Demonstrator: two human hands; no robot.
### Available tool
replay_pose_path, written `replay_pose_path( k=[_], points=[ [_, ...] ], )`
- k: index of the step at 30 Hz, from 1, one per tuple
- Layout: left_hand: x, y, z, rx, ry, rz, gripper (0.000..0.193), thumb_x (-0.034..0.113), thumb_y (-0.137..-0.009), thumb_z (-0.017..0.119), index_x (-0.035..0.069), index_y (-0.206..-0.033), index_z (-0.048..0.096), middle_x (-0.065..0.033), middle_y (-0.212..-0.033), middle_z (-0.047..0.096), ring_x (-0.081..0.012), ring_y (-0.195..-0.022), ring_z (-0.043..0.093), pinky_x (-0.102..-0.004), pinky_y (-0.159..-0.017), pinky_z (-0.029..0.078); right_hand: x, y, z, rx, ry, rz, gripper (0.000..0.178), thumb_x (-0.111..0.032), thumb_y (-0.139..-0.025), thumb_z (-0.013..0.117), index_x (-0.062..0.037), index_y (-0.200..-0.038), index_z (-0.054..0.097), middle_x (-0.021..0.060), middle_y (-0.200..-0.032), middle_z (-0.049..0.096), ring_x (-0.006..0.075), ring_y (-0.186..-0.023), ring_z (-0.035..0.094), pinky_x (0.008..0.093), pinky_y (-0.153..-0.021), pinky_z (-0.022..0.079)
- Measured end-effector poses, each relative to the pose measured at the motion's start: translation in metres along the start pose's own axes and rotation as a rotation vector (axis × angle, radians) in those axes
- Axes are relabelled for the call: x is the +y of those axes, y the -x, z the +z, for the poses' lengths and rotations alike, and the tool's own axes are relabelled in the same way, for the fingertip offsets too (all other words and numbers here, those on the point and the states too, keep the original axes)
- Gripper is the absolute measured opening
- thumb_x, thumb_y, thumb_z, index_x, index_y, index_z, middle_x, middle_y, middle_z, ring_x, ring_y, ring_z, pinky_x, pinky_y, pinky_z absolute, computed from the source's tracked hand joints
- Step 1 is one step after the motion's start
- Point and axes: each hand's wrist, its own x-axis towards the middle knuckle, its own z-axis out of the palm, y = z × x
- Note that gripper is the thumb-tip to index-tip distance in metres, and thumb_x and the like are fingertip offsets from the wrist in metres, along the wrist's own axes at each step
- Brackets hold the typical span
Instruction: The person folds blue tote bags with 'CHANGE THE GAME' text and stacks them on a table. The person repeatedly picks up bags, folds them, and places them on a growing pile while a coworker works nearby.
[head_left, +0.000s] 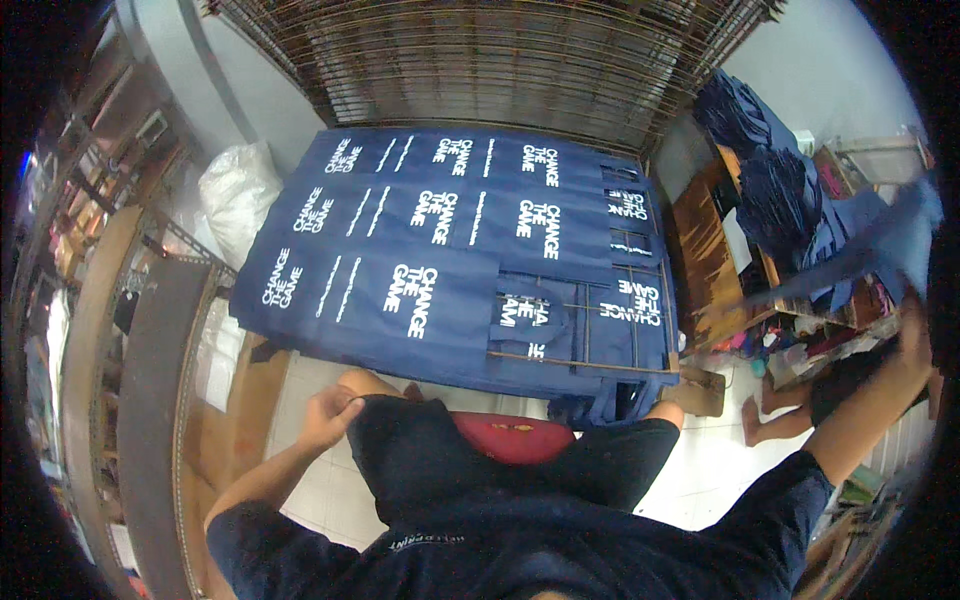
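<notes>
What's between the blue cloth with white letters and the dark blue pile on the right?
In the head view, a patchy brown wooden panel stands between the lettered cloth and the pile.

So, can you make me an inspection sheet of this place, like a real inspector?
Surface: a wire rack, mostly covered, with bars bare near its right front corner.
Job's things: navy cloth pieces with white print lie on it; a loose navy cloth is raised at the right, blurred.
Clutter: white plastic bag at the left; pile of dark navy cloth at the right.
Hands: right hand grips the loose cloth; left hand is by the left knee, its grip unclear.
Cables: nothing seen.
Surroundings: pale wall, tiled floor, another person's bare leg at the right.
</notes>
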Motion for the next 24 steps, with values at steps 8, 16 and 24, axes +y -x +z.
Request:
replay_pose_path(
  k=[8,16,24],
  points=[
    [0.066,0.012,0.122,-0.541,0.501,-0.051,0.032,0.025,-0.088,0.06,0.006,-0.113,0.054,-0.0043,-0.093,0.059,-0.0121,-0.084,0.057,-0.0281,-0.073,0.048,-0.138,0.057,0.21,-0.832,-1.009,0.966,0.064,-0.001,-0.063,0.056,-0.0035,-0.125,0.044,0.0058,-0.101,0.059,0.0162,-0.087,0.058,0.0273,-0.081,0.045],
    [0.102,-0.009,0.163,-0.524,1.282,-0.429,0.079,0.069,-0.085,0.028,0.013,-0.141,0.018,-0.0149,-0.137,0.037,-0.0299,-0.118,0.047,-0.0397,-0.078,0.051,-0.155,0.077,0.192,-0.566,-1.108,0.887,0.075,-0.007,-0.056,0.055,0.0017,-0.129,0.038,0.0144,-0.113,0.054,0.0264,-0.103,0.054,0.0364,-0.09,0.045],
    [0.089,-0.046,0.129,-0.149,1.463,-0.27,0.07,0.061,-0.089,0.033,0.011,-0.137,0.026,-0.0089,-0.114,0.052,-0.0221,-0.089,0.062,-0.0239,-0.057,0.051,-0.057,0.266,0.221,-0.534,-0.734,1.321,0.045,-0.008,-0.063,0.06,-0.0028,-0.107,0.049,0.0106,-0.103,0.054,0.0227,-0.092,0.055,0.0385,-0.079,0.048]
  ],
)
